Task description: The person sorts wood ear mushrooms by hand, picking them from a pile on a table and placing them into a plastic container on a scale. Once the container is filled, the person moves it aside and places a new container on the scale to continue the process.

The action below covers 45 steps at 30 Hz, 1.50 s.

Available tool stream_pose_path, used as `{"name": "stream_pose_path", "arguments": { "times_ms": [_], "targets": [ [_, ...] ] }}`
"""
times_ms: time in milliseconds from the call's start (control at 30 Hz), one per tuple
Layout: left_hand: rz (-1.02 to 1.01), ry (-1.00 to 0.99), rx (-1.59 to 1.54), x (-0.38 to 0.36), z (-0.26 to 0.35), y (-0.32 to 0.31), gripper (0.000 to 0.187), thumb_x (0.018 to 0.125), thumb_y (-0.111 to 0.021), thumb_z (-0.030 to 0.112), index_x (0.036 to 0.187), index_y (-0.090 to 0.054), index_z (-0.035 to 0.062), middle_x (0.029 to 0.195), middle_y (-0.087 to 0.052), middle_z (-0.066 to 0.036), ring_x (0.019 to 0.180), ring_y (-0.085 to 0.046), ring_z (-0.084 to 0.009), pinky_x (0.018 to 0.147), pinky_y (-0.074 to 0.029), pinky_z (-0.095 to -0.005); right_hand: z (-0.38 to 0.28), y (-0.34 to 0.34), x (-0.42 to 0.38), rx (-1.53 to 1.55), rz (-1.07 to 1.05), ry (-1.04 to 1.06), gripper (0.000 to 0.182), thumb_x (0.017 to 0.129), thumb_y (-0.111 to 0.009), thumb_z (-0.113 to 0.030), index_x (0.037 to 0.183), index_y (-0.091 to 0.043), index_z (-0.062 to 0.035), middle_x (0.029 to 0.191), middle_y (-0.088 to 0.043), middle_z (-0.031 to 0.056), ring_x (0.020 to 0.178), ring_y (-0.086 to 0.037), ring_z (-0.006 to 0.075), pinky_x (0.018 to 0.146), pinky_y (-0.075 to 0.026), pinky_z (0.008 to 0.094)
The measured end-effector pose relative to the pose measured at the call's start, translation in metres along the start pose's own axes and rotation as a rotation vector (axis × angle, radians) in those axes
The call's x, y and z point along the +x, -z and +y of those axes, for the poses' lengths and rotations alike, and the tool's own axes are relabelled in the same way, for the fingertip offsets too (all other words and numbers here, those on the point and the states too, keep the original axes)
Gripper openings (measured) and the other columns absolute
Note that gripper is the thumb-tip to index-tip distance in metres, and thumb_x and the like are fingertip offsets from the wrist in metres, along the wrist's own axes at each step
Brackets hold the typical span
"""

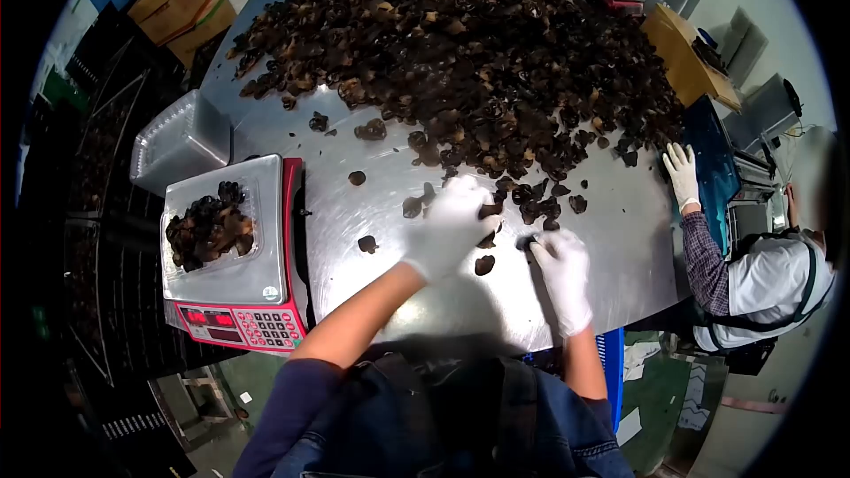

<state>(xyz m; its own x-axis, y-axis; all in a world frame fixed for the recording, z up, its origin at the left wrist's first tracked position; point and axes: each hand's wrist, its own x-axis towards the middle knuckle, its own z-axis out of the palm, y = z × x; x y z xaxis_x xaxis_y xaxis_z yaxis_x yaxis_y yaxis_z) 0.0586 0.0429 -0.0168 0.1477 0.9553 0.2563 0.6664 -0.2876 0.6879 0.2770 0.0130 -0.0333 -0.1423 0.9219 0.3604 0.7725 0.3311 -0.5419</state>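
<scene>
1. Plastic, clear: your tray [258,221] sits on the red scale [232,308], holding 1 dark clump [211,230], long axis slanting from near left to far right.
2. Just beyond it stands a clear container stack [181,137].
3. Your right hand [564,276] pinches 1 dark piece [525,243] at the steel table [354,257]; its direction is unclear.
4. Your left hand [452,226] blurs near loose pieces [484,265]; I cannot tell its grip.

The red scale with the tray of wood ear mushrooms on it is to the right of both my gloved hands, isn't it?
No, wrong side: the head view shows the red scale, with the tray of wood ear mushrooms on it, left of your gloved left hand and right hand.
</scene>
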Motion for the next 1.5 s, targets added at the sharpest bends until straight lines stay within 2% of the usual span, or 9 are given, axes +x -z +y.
{"name": "stream_pose_path", "arguments": {
  "times_ms": [100,167,367,433,567,1000,1167,1367,1500],
  "targets": [
    [0.154,0.046,-0.214,-0.024,-0.023,0.035,0.014,0.082,-0.069,0.007,0.094,-0.064,0.0025,0.093,-0.059,-0.013,0.084,-0.062,-0.0265,0.073,-0.049,-0.0351,0.016,0.056,-0.041,-0.135,-0.356,0.016,0.01,0.075,-0.075,-0.014,0.08,-0.071,-0.0071,0.077,-0.067,0.0118,0.07,-0.064,0.033,0.067,-0.051,0.0426],
    [0.148,0.319,-0.144,-0.041,-0.029,0.066,0.016,0.083,-0.065,-0.001,0.099,-0.063,0.001,0.093,-0.06,-0.011,0.078,-0.063,-0.021,0.07,-0.05,-0.0302,0.016,0.113,-0.065,-0.253,-0.801,-0.008,0.017,0.074,-0.078,-0.02,0.087,-0.073,-0.0115,0.081,-0.07,0.0111,0.08,-0.067,0.0321,0.076,-0.051,0.0413],
    [0.379,0.388,-0.127,-0.073,-0.075,0.065,0.028,0.084,-0.057,-0.008,0.11,-0.064,0.001,0.099,-0.059,-0.011,0.089,-0.062,-0.0201,0.082,-0.05,-0.0279,-0.004,0.069,-0.043,-0.372,-0.354,0.081,0.041,0.071,-0.081,-0.027,0.108,-0.07,-0.0148,0.095,-0.07,0.0104,0.086,-0.066,0.0301,0.076,-0.051,0.0424],
    [0.348,0.367,-0.038,-0.074,-0.068,0.061,0.03,0.083,-0.059,-0.007,0.111,-0.064,0.0012,0.1,-0.057,-0.013,0.09,-0.061,-0.0265,0.084,-0.05,-0.0327,-0.027,0.027,-0.021,-0.083,-0.355,0.069,0.059,0.069,-0.083,-0.03,0.122,-0.064,-0.0147,0.109,-0.066,0.0124,0.091,-0.065,0.0296,0.077,-0.051,0.0415],
    [0.302,0.192,0.122,-0.076,-0.089,0.035,0.051,0.082,-0.069,0.004,0.131,-0.056,0.004,0.119,-0.054,-0.016,0.114,-0.05,-0.0321,0.098,-0.044,-0.038,-0.047,-0.033,-0.003,-0.184,-0.423,0.191,0.078,0.063,-0.086,-0.027,0.133,-0.054,-0.0124,0.117,-0.057,0.0121,0.096,-0.063,0.0298,0.079,-0.052,0.0391],
    [0.311,0.17,0.233,-0.06,-0.08,0.02,0.049,0.077,-0.072,0.012,0.124,-0.062,0.0051,0.12,-0.057,-0.016,0.111,-0.051,-0.0348,0.097,-0.044,-0.041,-0.042,-0.051,-0.017,0.048,-0.186,0.06,0.016,0.078,-0.069,-0.006,0.093,-0.07,-0.0102,0.091,-0.065,0.0076,0.065,-0.065,0.0264,0.061,-0.054,0.0361],
    [0.313,0.192,0.223,-0.057,-0.095,0.012,0.026,0.075,-0.069,0.01,0.1,-0.063,0.0068,0.107,-0.057,-0.012,0.104,-0.053,-0.0325,0.086,-0.048,-0.0413,-0.057,-0.052,0.0,0.201,-0.18,0.031,0.019,0.079,-0.07,0.0,0.097,-0.068,-0.0056,0.09,-0.064,0.0084,0.067,-0.063,0.022,0.062,-0.05,0.0306],
    [0.428,0.29,0.057,-0.058,-0.09,0.01,0.019,0.081,-0.064,0.01,0.1,-0.06,0.0067,0.102,-0.056,-0.012,0.085,-0.059,-0.032,0.074,-0.052,-0.0397,-0.072,-0.079,0.026,0.216,-0.176,0.051,0.021,0.08,-0.071,0.0,0.1,-0.068,-0.0036,0.089,-0.061,0.008,0.063,-0.058,0.0199,0.06,-0.047,0.0304],
    [0.45,0.285,-0.106,-0.037,-0.071,0.014,0.019,0.084,-0.061,0.012,0.103,-0.06,0.0063,0.102,-0.056,-0.013,0.085,-0.062,-0.0331,0.075,-0.053,-0.0403,-0.089,-0.084,0.034,0.039,-0.348,0.082,0.047,0.077,-0.078,-0.027,0.118,-0.063,-0.0087,0.103,-0.06,0.0142,0.081,-0.065,0.0328,0.072,-0.052,0.042]
  ]
}}
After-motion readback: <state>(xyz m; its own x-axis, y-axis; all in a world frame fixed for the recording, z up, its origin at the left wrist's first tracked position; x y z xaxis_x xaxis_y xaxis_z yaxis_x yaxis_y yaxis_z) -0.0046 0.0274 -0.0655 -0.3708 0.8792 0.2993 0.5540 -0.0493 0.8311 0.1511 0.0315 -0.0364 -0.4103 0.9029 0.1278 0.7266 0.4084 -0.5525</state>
